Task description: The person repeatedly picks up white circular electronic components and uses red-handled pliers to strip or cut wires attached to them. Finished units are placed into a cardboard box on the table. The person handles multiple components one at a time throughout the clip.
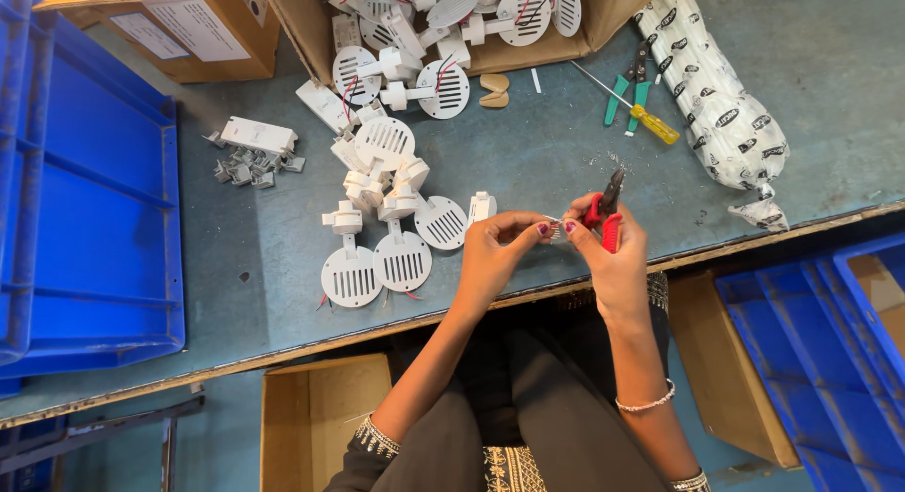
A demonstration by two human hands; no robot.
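A brown cardboard box (179,25) with white labels (193,25) sits at the bench's far left. Beside it an open carton (575,35) holds white parts, and a printed white plastic-wrapped roll (716,101) lies far right.

I see the scene evenly and brightly lit from overhead, with soft, short shadows under the white slotted discs (377,266) on the grey-blue surface (528,162). The plastic-wrapped bundle (716,96) shows small glints of glare. The centre is sharp; my left hand (495,252) and right hand (603,252) look crisp. Straight edges bow near the frame's borders, a wide-angle distortion, and below the surface it turns dimmer.
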